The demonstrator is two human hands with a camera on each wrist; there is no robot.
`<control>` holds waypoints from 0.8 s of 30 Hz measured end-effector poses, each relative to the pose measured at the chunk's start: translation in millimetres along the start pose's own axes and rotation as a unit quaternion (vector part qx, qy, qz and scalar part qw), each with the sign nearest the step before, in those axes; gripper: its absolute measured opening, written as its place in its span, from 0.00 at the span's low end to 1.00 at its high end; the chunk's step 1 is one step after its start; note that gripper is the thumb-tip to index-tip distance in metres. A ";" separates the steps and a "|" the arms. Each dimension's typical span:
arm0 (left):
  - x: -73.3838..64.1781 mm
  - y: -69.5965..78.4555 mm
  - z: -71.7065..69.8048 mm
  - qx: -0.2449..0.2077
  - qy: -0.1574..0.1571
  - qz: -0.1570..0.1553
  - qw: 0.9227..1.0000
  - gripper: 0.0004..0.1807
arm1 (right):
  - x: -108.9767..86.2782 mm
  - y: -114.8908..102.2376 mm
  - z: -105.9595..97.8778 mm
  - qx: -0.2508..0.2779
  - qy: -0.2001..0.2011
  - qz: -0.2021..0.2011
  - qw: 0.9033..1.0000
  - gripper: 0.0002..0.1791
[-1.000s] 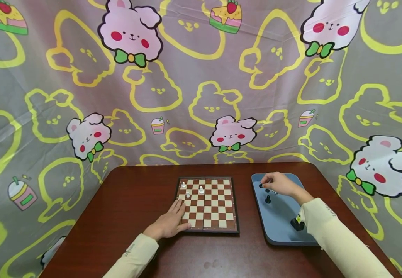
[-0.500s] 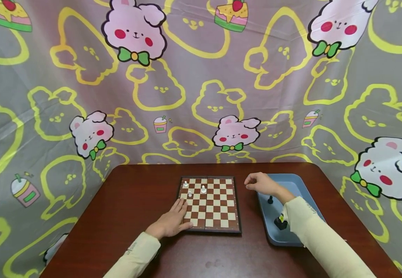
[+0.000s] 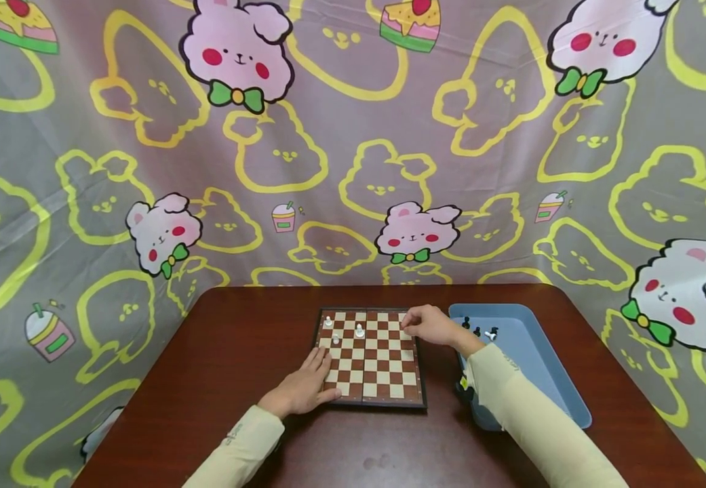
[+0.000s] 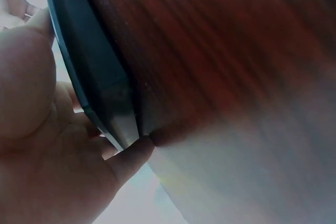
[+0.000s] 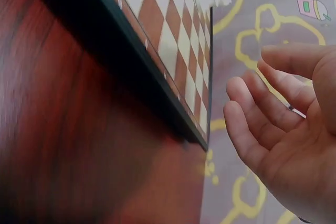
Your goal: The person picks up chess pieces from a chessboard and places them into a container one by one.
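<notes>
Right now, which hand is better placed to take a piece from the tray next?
Probably the right hand: it is over the right side of the chessboard, near the blue tray. The left hand lies at the board's left edge, farther off.

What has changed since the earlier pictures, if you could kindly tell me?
The right hand moved left, from over the blue tray to the right edge of the chessboard; whether it holds anything is unclear. The left hand stayed on the chessboard's left edge, and the three white chess pieces stayed put.
</notes>
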State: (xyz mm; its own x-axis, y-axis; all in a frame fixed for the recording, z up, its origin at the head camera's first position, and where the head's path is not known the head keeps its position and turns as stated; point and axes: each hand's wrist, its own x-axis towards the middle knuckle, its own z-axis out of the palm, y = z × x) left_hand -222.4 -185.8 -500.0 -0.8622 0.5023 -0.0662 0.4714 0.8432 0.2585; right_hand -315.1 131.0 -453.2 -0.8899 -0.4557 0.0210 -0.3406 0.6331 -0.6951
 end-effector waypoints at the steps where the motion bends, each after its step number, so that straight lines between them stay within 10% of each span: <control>1: 0.0 0.1 -0.4 0.001 0.001 0.001 1.000 0.45 | 1.7 -1.7 3.0 0.003 0.000 0.002 1.000 0.07; 24: -1.8 0.3 -2.6 -0.006 -0.004 0.003 1.000 0.45 | 29.3 -18.9 59.5 0.033 0.042 -0.010 0.999 0.14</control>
State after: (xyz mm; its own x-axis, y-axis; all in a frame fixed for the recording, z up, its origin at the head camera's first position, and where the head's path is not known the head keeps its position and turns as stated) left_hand -221.2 -186.9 -497.3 -0.8575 0.5095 -0.0713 0.4748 0.8372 0.2714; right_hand -316.7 68.4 -482.1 -0.9064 -0.4118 0.0944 -0.3409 0.5809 -0.7392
